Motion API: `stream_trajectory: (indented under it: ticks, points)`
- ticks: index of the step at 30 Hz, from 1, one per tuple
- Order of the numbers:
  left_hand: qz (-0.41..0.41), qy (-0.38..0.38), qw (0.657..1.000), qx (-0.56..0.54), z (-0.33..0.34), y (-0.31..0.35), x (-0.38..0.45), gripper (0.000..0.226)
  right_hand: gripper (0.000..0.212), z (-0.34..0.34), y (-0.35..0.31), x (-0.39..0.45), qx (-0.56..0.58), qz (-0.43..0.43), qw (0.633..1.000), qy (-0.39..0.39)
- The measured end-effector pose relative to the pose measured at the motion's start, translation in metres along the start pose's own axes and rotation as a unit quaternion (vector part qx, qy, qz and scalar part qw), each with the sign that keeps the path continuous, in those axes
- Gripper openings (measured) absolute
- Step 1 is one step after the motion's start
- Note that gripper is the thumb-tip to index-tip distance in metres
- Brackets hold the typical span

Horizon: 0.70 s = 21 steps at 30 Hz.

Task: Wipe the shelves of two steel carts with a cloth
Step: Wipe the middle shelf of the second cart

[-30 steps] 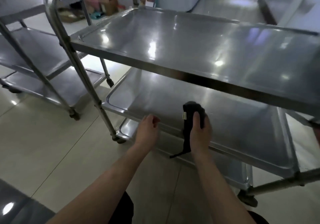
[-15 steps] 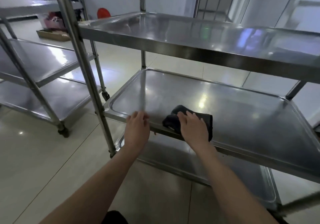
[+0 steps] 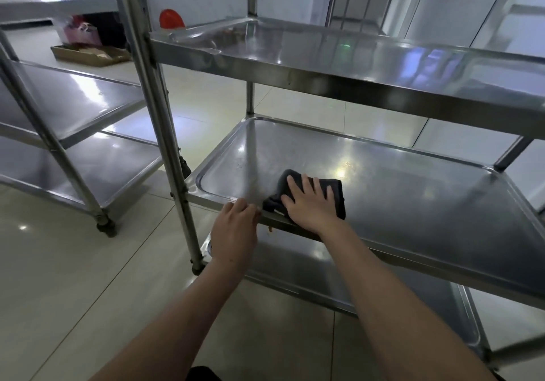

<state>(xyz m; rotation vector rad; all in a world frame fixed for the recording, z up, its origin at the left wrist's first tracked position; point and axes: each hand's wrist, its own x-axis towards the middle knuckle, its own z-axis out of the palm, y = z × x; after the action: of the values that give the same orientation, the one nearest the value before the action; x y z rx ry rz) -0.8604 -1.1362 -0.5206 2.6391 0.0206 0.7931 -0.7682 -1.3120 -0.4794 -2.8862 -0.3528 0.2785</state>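
A three-tier steel cart stands right in front of me, its middle shelf [image 3: 413, 203] at hand height. A dark cloth [image 3: 334, 193] lies on that shelf near the front left corner. My right hand [image 3: 309, 203] presses flat on the cloth with straight, spread fingers. My left hand [image 3: 236, 227] grips the shelf's front rim just left of the cloth, fingers curled over the edge. The top shelf [image 3: 354, 56] hangs above both hands. A second steel cart [image 3: 73, 103] stands to the left.
The near cart's upright post [image 3: 159, 109] rises just left of my left hand. Its bottom shelf [image 3: 309, 265] lies under my forearms. A brown tray [image 3: 88, 54] and a red object [image 3: 171, 19] sit on the floor beyond. Pale floor tiles spread at lower left.
My view has dropped from above the top shelf to the level of the middle shelf. My right hand has laid the cloth flat on the shelf and slid it slightly inward.
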Motion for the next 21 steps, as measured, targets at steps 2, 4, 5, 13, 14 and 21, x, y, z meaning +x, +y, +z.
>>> stream_trajectory:
  ticks: [2, 4, 5, 13, 14, 21]
  points:
    - [0.011, -0.008, 1.0, 0.012, -0.002, -0.005, -0.001, 0.008, 0.07, -0.001, -0.006, 0.004, 0.002, -0.005, 1.0, 0.001]
    - [0.033, -0.02, 0.999, 0.026, -0.006, -0.008, 0.0, 0.023, 0.076, -0.002, 0.001, -0.002, -0.005, -0.012, 1.0, 0.001]
    - [0.038, -0.024, 0.998, 0.033, -0.009, -0.011, 0.001, 0.027, 0.077, -0.003, 0.009, -0.008, -0.009, -0.012, 1.0, 0.003]
    - [-0.064, -0.014, 0.996, 0.067, -0.012, -0.043, 0.007, 0.036, 0.076, -0.004, 0.056, -0.028, -0.015, 0.029, 0.999, 0.028]
    - [-0.062, -0.018, 0.996, 0.063, -0.009, -0.043, 0.005, 0.04, 0.078, -0.003, 0.052, -0.023, -0.016, 0.03, 0.999, 0.03]
    - [-0.044, -0.05, 0.995, 0.081, -0.005, -0.046, 0.003, 0.054, 0.098, 0.002, -0.007, 0.051, -0.053, -0.01, 0.998, 0.033]
